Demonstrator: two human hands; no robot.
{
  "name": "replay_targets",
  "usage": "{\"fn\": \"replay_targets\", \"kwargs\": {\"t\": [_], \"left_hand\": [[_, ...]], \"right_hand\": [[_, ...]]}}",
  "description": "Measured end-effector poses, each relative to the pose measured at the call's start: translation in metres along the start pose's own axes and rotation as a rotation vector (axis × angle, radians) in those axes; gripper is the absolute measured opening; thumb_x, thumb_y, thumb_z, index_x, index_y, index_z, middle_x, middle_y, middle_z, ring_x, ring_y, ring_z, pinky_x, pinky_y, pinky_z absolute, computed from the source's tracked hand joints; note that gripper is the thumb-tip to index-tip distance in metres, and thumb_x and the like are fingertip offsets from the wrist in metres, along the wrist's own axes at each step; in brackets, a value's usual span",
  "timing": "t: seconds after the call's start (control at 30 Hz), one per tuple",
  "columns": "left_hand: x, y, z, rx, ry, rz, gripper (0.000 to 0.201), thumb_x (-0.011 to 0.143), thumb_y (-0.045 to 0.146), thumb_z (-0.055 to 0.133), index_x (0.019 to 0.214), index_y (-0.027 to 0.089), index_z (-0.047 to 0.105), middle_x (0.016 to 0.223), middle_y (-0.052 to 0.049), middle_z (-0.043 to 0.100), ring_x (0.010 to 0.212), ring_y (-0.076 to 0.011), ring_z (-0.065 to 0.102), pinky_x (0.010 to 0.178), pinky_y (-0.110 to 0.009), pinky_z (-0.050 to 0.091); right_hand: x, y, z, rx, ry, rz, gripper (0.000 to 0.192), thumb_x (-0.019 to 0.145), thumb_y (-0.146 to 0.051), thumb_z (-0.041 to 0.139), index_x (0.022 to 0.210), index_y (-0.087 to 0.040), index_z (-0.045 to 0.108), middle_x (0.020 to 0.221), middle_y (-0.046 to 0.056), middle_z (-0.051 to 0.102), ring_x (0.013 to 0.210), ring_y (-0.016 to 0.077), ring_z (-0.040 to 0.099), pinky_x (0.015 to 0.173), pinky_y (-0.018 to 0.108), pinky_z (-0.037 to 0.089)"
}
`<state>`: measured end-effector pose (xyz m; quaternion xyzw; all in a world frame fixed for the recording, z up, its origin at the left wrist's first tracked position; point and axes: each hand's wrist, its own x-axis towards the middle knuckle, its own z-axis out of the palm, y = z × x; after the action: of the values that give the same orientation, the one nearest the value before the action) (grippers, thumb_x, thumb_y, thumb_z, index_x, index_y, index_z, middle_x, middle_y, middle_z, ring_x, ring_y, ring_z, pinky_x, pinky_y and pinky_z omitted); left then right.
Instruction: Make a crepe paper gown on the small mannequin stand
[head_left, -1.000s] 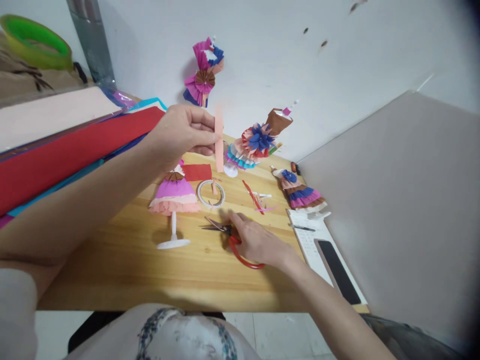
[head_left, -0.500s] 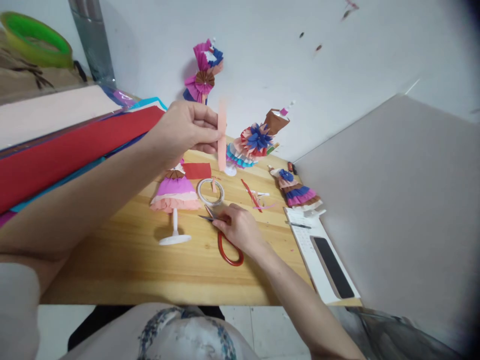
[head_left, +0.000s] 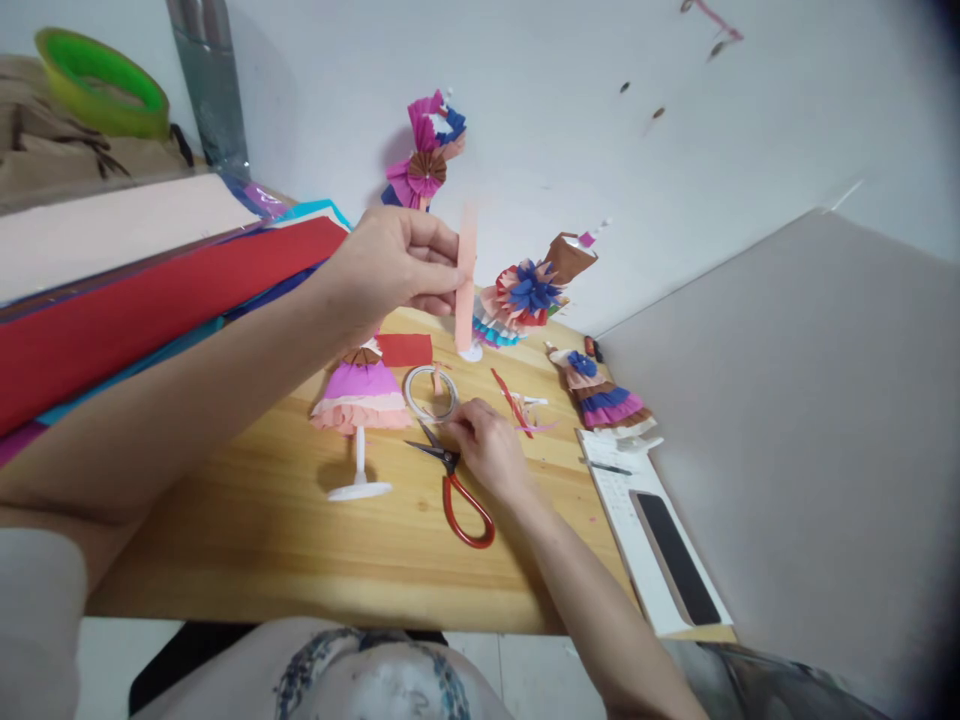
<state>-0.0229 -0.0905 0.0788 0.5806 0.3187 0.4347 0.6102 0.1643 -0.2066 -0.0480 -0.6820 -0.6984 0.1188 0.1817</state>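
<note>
Wooden table (head_left: 262, 540): left hand (head_left: 390, 265) pinches a pink strip (head_left: 466, 280) upright; right hand (head_left: 487, 450), loosely open and empty, should grip the red scissors (head_left: 457, 490) by their loops.

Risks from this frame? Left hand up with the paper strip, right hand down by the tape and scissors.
1. The pink paper strip is pinched at mid-length only by the left hand, so it may bend or slip.
2. The right hand rests beside the open blades of the scissors and could get nicked.
3. The paper dress on its stand stands close under the left forearm and might tip if the arm drops.
</note>
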Motion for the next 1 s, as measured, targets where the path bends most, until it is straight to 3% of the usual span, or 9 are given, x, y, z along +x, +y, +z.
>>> {"fn": "replay_targets", "kwargs": {"t": [0.17,0.33,0.5,0.67,1.0], "left_hand": [[0.003,-0.003,0.000,0.006,-0.028,-0.003,0.009,0.073,0.000,0.065,0.075,0.009,0.065,0.058,0.002,0.063,0.061,-0.0103,0.065,0.067,-0.024,0.056],[0.004,-0.005,0.001,0.003,-0.018,-0.021,0.010,0.073,0.001,0.066,0.077,0.010,0.066,0.058,0.001,0.063,0.061,-0.0109,0.064,0.069,-0.025,0.056],[0.004,-0.004,0.001,0.010,-0.019,-0.027,0.010,0.072,0.001,0.066,0.077,0.009,0.065,0.060,0.001,0.063,0.062,-0.0124,0.066,0.071,-0.028,0.057],[0.005,-0.001,0.002,0.033,0.002,-0.053,0.010,0.072,0.000,0.065,0.074,0.009,0.064,0.058,0.001,0.061,0.066,-0.0138,0.068,0.071,-0.027,0.057],[0.006,-0.005,0.003,-0.002,-0.018,-0.076,0.009,0.072,0.001,0.066,0.076,0.009,0.065,0.063,-0.001,0.064,0.069,-0.0174,0.070,0.072,-0.031,0.058]], "right_hand": [[0.005,0.002,0.005,-0.074,-0.066,0.085,0.005,0.082,-0.019,0.063,0.079,-0.018,0.067,0.085,0.005,0.067,0.073,0.0171,0.060,0.067,0.027,0.040],[0.005,0.002,0.007,-0.044,-0.106,0.076,0.011,0.081,-0.014,0.058,0.074,-0.018,0.066,0.080,0.005,0.068,0.074,0.0171,0.060,0.066,0.026,0.039],[0.012,0.007,-0.001,0.049,-0.091,0.060,0.012,0.082,-0.020,0.054,0.073,-0.017,0.061,0.067,0.001,0.063,0.058,0.0126,0.054,0.057,0.023,0.039],[0.033,0.018,-0.007,0.110,0.051,0.077,0.015,0.082,-0.027,0.054,0.077,-0.016,0.063,0.067,0.001,0.064,0.058,0.0124,0.053,0.056,0.022,0.038],[0.071,0.015,0.007,-0.023,-0.027,0.062,0.014,0.076,-0.019,0.057,0.066,-0.018,0.067,0.066,0.005,0.068,0.058,0.0140,0.053,0.058,0.026,0.032]]}}
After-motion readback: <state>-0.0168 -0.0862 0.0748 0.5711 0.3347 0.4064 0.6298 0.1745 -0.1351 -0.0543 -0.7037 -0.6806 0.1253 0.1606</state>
